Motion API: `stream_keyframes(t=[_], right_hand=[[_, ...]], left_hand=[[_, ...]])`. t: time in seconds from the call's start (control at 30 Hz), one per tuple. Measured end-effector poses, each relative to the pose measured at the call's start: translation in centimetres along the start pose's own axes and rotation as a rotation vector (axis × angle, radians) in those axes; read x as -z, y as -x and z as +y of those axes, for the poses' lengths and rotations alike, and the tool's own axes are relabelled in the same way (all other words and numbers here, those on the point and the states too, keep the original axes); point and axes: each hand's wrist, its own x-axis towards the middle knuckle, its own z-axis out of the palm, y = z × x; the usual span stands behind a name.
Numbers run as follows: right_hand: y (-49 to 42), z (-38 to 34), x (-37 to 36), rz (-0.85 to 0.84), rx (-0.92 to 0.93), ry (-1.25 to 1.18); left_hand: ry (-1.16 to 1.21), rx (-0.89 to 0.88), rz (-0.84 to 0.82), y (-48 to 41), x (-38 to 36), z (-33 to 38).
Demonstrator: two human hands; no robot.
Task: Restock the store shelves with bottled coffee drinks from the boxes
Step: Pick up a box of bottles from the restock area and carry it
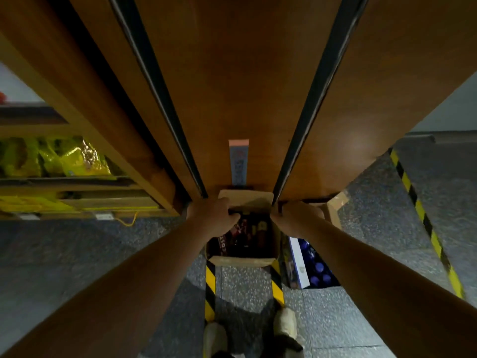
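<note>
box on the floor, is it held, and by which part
Yes: the left hand grips the box by its left rim, the right hand by its right rim.

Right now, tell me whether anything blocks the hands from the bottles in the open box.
Nothing visible does. The cardboard box stands open, the bottles are exposed inside, and the left hand and right hand are at its rim.

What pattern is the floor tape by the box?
Floor tape: yellow and black diagonal stripes, clearest in head view.
</note>
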Motion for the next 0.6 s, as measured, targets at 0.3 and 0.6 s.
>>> stream_keyframes(t=[0.3, 0.6], right_hand=[[-9.2, 2.6, -8.5, 0.028, -0.151, -0.144], [-19.0, 3.5, -17.0, 0.082, -0.404, -0.311]], left_hand=[[0.074, 0.254, 0.006, -8.1, -10.4, -0.3], [0.150, 0.442, 0.069, -15.6, -20.2, -3.5]])
